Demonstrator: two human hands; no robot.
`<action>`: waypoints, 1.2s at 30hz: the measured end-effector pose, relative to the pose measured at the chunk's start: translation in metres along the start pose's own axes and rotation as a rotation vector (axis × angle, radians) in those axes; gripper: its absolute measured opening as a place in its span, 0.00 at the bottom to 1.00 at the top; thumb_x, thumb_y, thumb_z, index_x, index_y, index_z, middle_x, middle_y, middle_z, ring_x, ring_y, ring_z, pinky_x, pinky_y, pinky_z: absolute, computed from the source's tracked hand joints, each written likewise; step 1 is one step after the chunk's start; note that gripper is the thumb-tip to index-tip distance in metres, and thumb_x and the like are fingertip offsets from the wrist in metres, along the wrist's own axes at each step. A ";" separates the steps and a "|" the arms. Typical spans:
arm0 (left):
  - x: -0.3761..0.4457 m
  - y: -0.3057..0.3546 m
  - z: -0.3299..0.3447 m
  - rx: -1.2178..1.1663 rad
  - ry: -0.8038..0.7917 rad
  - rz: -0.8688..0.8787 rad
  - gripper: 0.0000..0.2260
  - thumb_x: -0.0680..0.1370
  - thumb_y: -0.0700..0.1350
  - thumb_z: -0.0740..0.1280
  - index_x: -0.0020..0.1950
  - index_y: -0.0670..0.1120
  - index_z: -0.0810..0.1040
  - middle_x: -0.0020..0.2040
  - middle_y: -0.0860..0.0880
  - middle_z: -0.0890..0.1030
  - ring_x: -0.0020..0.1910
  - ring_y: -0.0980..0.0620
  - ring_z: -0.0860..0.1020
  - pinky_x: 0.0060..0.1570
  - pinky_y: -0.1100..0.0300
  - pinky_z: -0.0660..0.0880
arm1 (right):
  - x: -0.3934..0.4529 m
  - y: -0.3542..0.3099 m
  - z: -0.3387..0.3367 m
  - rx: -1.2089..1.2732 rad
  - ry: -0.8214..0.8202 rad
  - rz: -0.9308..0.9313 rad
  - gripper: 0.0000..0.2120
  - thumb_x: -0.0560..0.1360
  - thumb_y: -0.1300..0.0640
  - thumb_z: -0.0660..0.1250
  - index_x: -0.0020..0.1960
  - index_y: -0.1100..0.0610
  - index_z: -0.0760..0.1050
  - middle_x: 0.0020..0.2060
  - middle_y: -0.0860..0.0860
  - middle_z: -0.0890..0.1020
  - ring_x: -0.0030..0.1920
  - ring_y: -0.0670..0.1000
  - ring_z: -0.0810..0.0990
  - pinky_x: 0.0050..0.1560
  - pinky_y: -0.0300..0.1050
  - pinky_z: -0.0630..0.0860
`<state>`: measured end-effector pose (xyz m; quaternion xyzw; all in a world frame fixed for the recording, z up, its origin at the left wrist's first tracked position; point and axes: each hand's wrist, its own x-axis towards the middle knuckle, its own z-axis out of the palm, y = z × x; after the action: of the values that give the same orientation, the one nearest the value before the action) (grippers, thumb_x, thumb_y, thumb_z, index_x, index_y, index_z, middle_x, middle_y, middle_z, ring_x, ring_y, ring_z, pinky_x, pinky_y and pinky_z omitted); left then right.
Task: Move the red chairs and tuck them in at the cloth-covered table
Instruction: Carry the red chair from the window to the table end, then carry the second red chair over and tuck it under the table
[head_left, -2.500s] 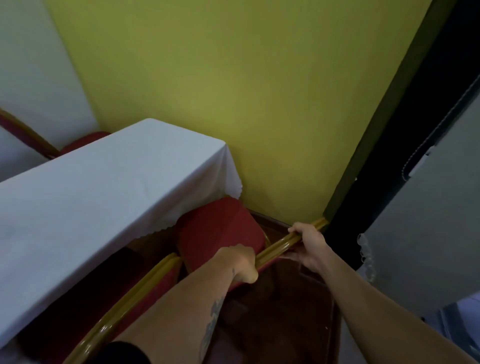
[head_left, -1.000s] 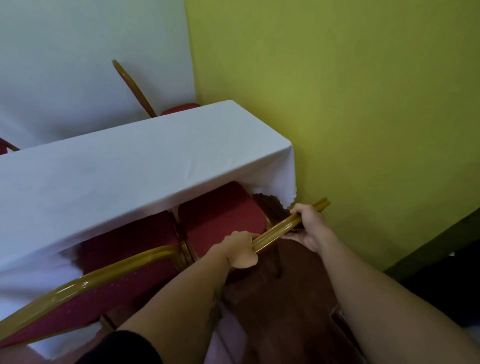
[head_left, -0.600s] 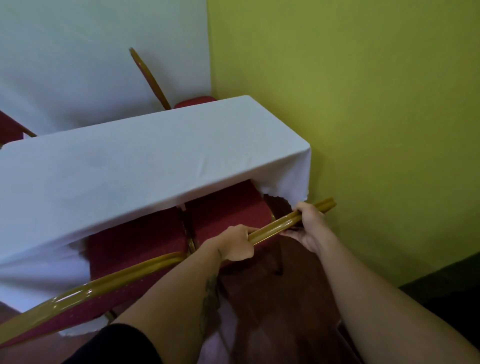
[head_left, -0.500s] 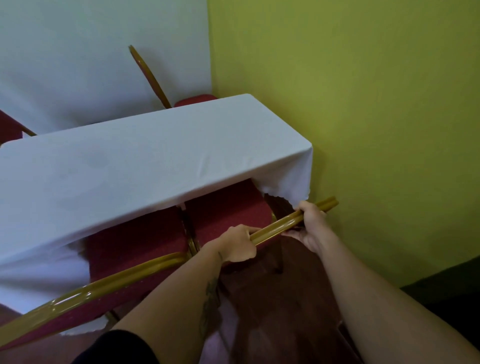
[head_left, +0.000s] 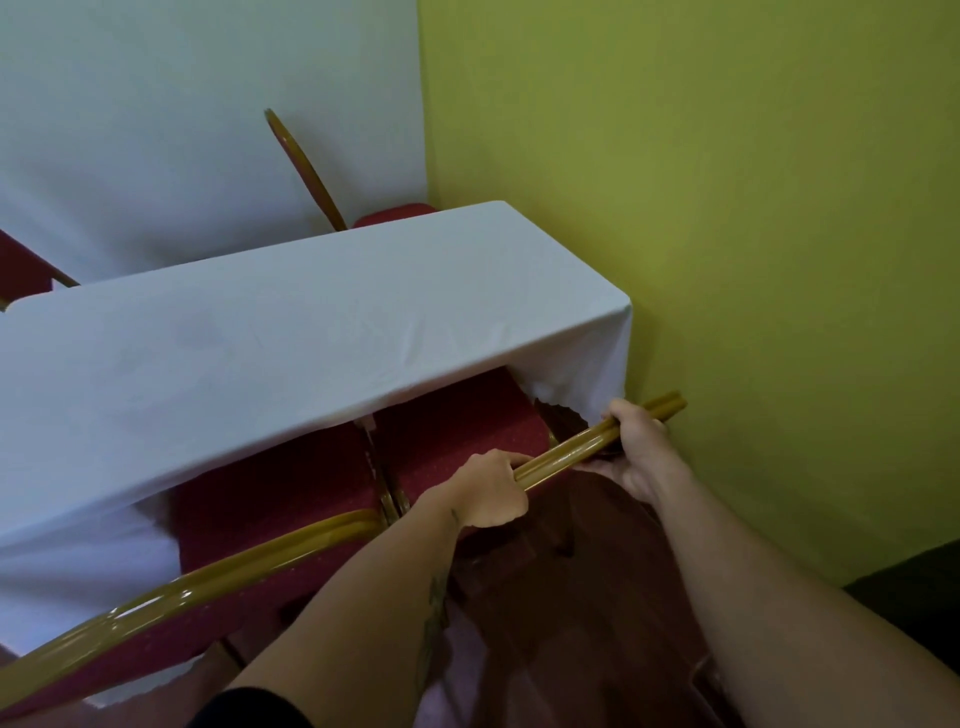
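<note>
A red chair (head_left: 457, 431) with a gold frame stands at the right end of the table draped in white cloth (head_left: 291, 353), its seat partly under the cloth. My left hand (head_left: 491, 491) and my right hand (head_left: 641, 447) both grip the gold top rail (head_left: 563, 454) of its back. A second red chair (head_left: 270, 493) sits beside it on the left, its seat also part-way under the cloth and its gold back rail (head_left: 208, 587) running towards the lower left.
A yellow-green wall (head_left: 753, 260) stands close on the right, next to the table end. Behind the table are a white wall, another red chair (head_left: 311, 176) with its seat under the far side, and a red chair back (head_left: 21, 265) at the left edge.
The red chair in my hands has slid forward, and more of its seat now lies under the cloth. My view has swung left, bringing the far chairs into sight.
</note>
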<state>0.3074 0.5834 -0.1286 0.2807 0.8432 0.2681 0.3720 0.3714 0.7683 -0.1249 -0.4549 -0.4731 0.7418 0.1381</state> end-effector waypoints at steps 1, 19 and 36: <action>-0.002 -0.001 0.002 0.020 0.022 0.005 0.29 0.74 0.36 0.66 0.74 0.53 0.70 0.49 0.49 0.80 0.43 0.51 0.82 0.43 0.58 0.82 | 0.000 0.001 0.000 -0.010 0.011 0.012 0.09 0.75 0.63 0.66 0.53 0.62 0.68 0.42 0.60 0.75 0.41 0.60 0.80 0.43 0.72 0.82; -0.200 -0.140 -0.161 0.068 0.285 0.057 0.18 0.79 0.43 0.61 0.67 0.51 0.78 0.62 0.46 0.81 0.58 0.48 0.80 0.58 0.59 0.76 | -0.081 0.043 0.115 -1.182 0.199 -0.164 0.43 0.62 0.36 0.65 0.69 0.61 0.73 0.63 0.63 0.78 0.63 0.65 0.75 0.61 0.53 0.74; -0.478 -0.433 -0.405 -0.044 0.779 -0.199 0.18 0.75 0.35 0.65 0.64 0.45 0.81 0.59 0.47 0.83 0.56 0.49 0.81 0.53 0.60 0.79 | -0.341 0.146 0.565 -1.118 -0.604 -0.597 0.30 0.77 0.60 0.67 0.77 0.59 0.64 0.72 0.59 0.70 0.59 0.55 0.75 0.44 0.43 0.72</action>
<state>0.1442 -0.1393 0.0483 0.0671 0.9382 0.3352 0.0545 0.1367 0.1512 0.0185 -0.0822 -0.9059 0.4115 -0.0563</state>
